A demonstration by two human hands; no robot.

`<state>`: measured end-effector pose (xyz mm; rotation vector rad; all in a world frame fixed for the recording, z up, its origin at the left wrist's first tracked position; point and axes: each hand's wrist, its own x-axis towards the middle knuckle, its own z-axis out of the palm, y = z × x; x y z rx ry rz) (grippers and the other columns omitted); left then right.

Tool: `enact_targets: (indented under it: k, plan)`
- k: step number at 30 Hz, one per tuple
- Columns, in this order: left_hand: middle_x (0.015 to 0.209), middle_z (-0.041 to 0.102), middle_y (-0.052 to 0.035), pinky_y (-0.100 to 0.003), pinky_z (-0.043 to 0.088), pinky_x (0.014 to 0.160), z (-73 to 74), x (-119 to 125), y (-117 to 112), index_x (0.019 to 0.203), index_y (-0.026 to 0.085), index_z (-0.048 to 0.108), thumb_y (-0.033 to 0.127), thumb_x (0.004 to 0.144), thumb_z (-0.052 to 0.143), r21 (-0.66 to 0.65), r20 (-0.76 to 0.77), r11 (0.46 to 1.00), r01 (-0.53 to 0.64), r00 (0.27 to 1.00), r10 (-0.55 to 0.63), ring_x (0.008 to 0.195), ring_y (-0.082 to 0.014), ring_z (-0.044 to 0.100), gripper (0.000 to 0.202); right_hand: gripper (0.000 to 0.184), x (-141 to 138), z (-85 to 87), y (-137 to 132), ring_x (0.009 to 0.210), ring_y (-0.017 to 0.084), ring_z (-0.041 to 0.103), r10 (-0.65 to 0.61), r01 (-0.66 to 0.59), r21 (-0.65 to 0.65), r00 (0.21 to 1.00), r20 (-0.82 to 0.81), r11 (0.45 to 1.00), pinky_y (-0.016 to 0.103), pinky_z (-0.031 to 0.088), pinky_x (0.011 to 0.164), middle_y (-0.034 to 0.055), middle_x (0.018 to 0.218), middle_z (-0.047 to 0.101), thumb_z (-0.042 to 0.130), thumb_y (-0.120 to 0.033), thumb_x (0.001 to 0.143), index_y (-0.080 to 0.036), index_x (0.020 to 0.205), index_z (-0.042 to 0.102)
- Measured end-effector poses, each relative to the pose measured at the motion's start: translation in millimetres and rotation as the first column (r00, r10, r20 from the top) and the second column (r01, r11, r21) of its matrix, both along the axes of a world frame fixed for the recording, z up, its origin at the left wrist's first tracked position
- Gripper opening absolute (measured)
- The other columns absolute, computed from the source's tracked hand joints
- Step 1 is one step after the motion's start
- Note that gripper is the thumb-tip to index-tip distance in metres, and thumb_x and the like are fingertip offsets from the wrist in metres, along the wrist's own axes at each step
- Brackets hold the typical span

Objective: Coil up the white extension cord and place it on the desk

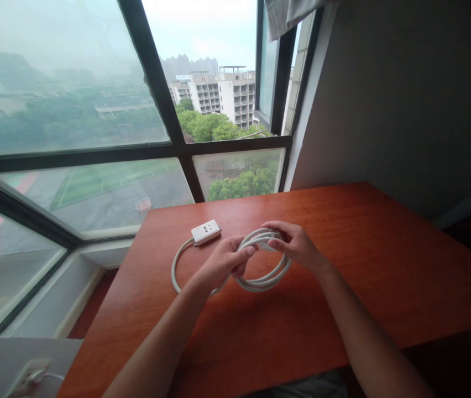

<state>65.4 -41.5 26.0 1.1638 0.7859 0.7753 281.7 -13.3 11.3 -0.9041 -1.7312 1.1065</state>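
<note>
A white extension cable [262, 281] is wound into a coil over the red-brown wooden table [364, 243]. My left hand [225, 261] is closed round the coil's left side. My right hand [296, 243] grips the coil's upper right part with curled fingers. From the coil one loose loop of cable [174, 268] runs left and back to a white socket block [205, 232], which lies flat on the table just beyond my left hand.
Large windows with dark frames [169, 119] stand behind and left of the table. A grey wall [405, 94] rises on the right. At the lower left a white wall outlet [28, 377] has a plug and thin wire in it.
</note>
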Motion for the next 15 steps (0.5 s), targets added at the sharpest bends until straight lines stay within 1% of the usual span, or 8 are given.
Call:
enact_targets:
  k: [4,7,9,11,13,15]
  plan:
    - [0.044,0.04,0.0089,-0.018,0.028,0.039,-2.4,0.1,0.2,0.084,0.016,0.053,0.052,0.077,0.07,-0.005,0.013,1.0,-0.005,1.0,0.005,0.037,-0.005,0.032,0.041,0.042,0.3,-2.4,1.9,0.074,0.018,0.06,-0.039,0.037,0.038,0.997,0.062,0.999,0.027,0.047,0.066,0.0042,0.086,0.067,0.069,-0.049,0.081,-0.017,0.107,0.068]
    - [0.047,0.042,0.0083,-0.018,0.031,0.041,-3.1,1.1,0.6,0.082,0.016,0.051,0.05,0.077,0.071,-0.004,0.012,1.0,-0.012,1.0,0.012,0.038,-0.005,0.034,0.04,0.041,-1.0,-2.1,1.0,0.069,0.016,0.057,-0.059,0.057,0.039,0.997,0.057,0.998,0.026,0.045,0.061,0.0034,0.081,0.066,0.068,-0.05,0.081,-0.017,0.105,0.07]
    - [0.051,0.045,0.0068,-0.019,0.034,0.043,-3.1,1.1,0.7,0.079,0.016,0.051,0.05,0.077,0.071,0.003,0.005,1.0,-0.013,1.0,0.013,0.041,-0.0055,0.039,0.04,0.041,-2.3,-1.2,-0.1,0.068,0.016,0.057,-0.071,0.07,0.037,0.996,0.045,0.997,0.026,0.045,0.06,0.0033,0.08,0.066,0.068,-0.051,0.08,-0.017,0.103,0.071]
    - [0.057,0.05,0.0038,-0.019,0.037,0.045,-2.7,-0.2,0.6,0.078,0.015,0.051,0.05,0.077,0.071,-0.005,-0.006,1.0,0.015,1.0,-0.015,0.045,-0.0067,0.045,0.04,0.041,-3.9,-0.3,-1.5,0.069,0.016,0.058,-0.065,0.065,0.018,0.998,0.022,0.998,0.026,0.046,0.061,0.0037,0.081,0.067,0.07,-0.05,0.079,-0.016,0.102,0.071]
    - [0.062,0.053,0.0007,-0.02,0.039,0.046,-1.9,-2.7,0.8,0.076,0.014,0.052,0.051,0.079,0.068,-0.052,-0.01,0.996,0.068,0.998,-0.068,0.047,-0.0076,0.048,0.041,0.041,-6.1,0.3,-2.6,0.07,0.017,0.059,-0.062,0.062,-0.024,0.998,-0.017,0.998,0.027,0.047,0.062,0.0043,0.082,0.068,0.071,-0.05,0.078,-0.016,0.101,0.072]
    - [0.059,0.048,0.0028,-0.019,0.036,0.044,-0.4,-5.5,1.2,0.073,0.015,0.049,0.05,0.081,0.066,-0.14,0.028,0.982,0.124,0.992,-0.121,0.044,-0.0057,0.043,0.04,0.041,-8.9,0.5,-3.2,0.069,0.017,0.06,-0.078,0.074,-0.078,0.996,-0.042,0.994,0.027,0.047,0.061,0.0043,0.081,0.069,0.072,-0.049,0.076,-0.016,0.1,0.072]
